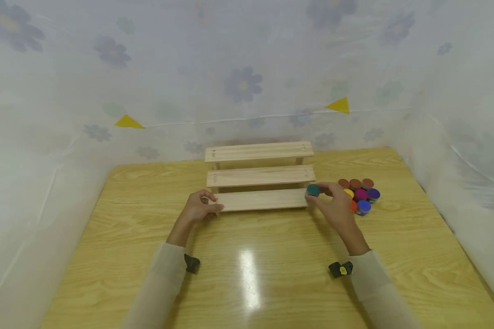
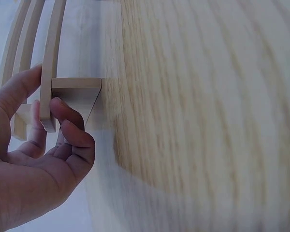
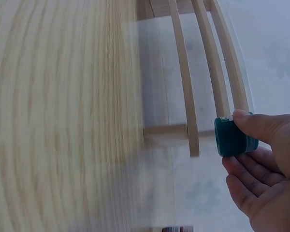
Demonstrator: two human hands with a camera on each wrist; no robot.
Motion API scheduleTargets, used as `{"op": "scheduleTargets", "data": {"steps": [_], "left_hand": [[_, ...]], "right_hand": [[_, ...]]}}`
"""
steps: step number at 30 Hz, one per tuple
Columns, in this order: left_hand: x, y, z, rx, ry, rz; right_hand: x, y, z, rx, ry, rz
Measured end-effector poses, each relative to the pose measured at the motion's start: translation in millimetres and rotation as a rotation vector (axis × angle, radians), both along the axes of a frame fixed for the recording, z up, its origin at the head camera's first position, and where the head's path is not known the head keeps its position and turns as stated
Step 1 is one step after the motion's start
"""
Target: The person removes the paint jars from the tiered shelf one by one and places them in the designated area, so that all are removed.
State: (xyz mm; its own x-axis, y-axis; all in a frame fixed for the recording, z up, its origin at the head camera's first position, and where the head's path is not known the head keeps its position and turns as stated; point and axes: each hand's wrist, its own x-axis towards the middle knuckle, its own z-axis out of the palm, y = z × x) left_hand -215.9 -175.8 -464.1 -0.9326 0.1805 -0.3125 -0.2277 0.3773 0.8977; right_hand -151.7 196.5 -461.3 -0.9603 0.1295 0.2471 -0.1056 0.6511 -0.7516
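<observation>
A three-tier wooden display rack (image 1: 261, 176) stands near the back of the table. My left hand (image 1: 197, 206) grips the left end of its lowest board (image 1: 263, 200), thumb on one face and fingers around the other, as the left wrist view shows. Between thumb and fingers, my right hand (image 1: 337, 210) pinches a small paint jar (image 1: 313, 190) with a teal lid, at the right end of that lowest board. In the right wrist view the teal jar (image 3: 230, 138) is tilted sideways to the camera, with the board ends close beside it.
Right of the rack, several paint jars (image 1: 361, 194) stand grouped, with brown, yellow, magenta, purple, orange-red and blue lids; the right hand partly covers them. The wood-grain table (image 1: 251, 237) meets a flowered cloth backdrop (image 1: 243, 55) bearing two yellow triangles (image 1: 128, 122).
</observation>
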Motion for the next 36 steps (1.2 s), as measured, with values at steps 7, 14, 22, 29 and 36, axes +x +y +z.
{"op": "scheduleTargets", "data": {"steps": [7,14,22,29,36], "left_hand": [[-0.7,0.9,-0.8,0.003,-0.014,0.014],[-1.0,-1.1,-0.4,-0.01,-0.02,0.0],[2.2,-9.7,1.4,-0.05,-0.016,0.008],[2.6,-8.8,0.3,-0.038,-0.01,0.0],[2.0,-9.6,0.1,-0.032,-0.013,-0.003]], "right_hand": [[7.8,27,-4.3,0.069,0.053,-0.048],[21.3,52,-2.6,0.1,0.054,-0.121],[30.1,71,3.4,0.069,-0.058,-0.17],[33.6,87,1.2,0.085,-0.031,-0.212],[39.2,100,-1.3,0.094,-0.065,-0.283]]}}
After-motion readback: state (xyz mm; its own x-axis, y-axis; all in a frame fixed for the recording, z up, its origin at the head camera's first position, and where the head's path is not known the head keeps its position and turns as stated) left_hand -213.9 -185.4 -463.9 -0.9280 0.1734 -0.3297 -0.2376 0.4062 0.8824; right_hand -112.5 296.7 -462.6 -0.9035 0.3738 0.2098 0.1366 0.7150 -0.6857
